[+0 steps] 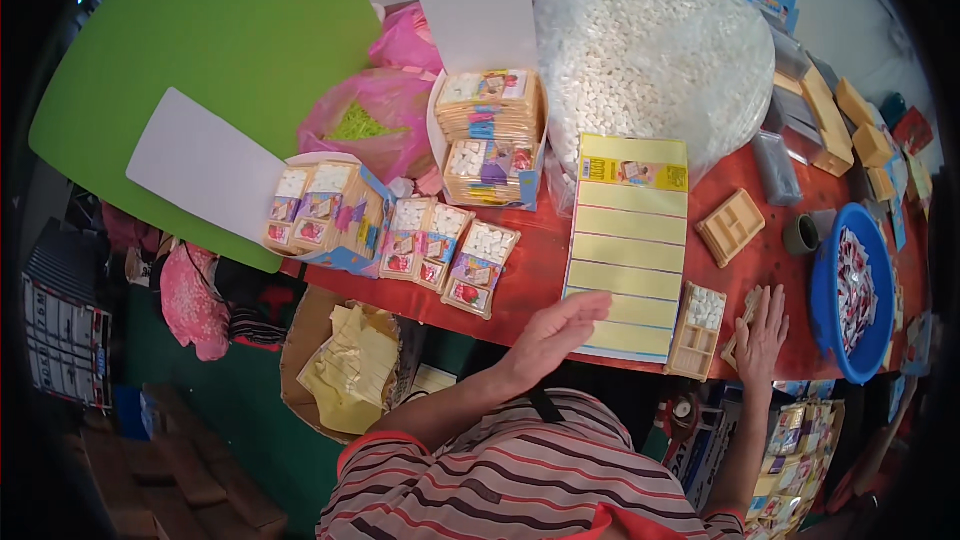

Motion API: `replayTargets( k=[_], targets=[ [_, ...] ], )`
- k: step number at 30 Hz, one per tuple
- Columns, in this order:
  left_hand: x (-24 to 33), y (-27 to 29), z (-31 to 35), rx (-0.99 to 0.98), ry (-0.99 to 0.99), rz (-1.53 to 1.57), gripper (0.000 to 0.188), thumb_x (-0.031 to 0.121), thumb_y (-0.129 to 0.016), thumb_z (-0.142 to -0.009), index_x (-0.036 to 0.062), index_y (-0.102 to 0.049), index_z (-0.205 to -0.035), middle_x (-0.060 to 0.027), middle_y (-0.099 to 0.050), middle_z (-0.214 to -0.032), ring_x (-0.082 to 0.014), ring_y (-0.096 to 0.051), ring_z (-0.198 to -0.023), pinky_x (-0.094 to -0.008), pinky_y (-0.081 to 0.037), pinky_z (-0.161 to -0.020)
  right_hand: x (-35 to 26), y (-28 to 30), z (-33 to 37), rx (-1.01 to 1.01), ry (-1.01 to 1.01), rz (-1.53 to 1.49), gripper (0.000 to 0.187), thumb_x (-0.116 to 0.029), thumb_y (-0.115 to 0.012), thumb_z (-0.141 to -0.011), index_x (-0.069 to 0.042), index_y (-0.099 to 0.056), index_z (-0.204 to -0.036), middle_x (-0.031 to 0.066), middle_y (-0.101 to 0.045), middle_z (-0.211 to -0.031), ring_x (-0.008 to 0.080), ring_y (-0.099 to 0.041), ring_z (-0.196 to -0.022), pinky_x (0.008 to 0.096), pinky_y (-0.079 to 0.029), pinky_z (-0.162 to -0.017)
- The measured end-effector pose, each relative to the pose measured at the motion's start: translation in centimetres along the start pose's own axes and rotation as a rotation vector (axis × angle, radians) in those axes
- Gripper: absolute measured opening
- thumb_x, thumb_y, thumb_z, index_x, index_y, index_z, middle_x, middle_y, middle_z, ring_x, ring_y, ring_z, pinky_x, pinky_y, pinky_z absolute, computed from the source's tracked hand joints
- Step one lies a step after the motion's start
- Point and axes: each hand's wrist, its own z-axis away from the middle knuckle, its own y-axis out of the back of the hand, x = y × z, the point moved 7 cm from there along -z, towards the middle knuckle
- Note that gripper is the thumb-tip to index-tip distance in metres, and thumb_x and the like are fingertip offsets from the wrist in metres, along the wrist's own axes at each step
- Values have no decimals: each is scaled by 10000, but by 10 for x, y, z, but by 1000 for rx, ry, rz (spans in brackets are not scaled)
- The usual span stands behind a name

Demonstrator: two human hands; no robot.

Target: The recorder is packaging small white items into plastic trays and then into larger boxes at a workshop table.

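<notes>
My left hand [558,336] is stretched out flat, fingers together, its tips over the lower left of a yellow sheet of label strips [628,255]. My right hand [762,338] lies with fingers extended on the red table, its edge over a small wooden piece [741,328] that it partly hides. Between the hands stands a compartmented wooden tray [692,348], white pellets in its far compartment and the others bare. Another wooden tray [731,227], without pellets, lies farther off to the right of the sheet.
Packed trays [482,268] lie at left beside two white boxes [322,258] of stacked trays. A large clear bag of white pellets [655,50] stands at the back. A blue basin [848,365] of small packets is at right. Below the table's edge sits a cardboard box [300,360].
</notes>
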Motion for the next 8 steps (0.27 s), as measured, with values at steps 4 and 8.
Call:
replayTargets(
  k=[4, 8],
  targets=[
    [38, 92, 5, 455, -193, -361, 280, 52, -501, -959, -2, -569, -1225, -63, -643, -1082, -149, -605, -991, -288, -479, -849, -2, 0, -3, -78, 34, -35, 677, -465, -354, -986, -48, -251, -1510, 195, -221, -1568, 347, -205, -1455, 501, -168, -1166],
    [76, 186, -4, 729, -100, -1214, 279, 98, -512, -963, 65, -586, -1230, -136, -638, -1155, -289, -619, -1059, -399, -486, -929, -1, -4, -5, -95, 22, -48, 702, -483, -371, -978, -48, -243, -1513, 192, -229, -1566, 338, -198, -1460, 498, -142, -1175]
  ],
)
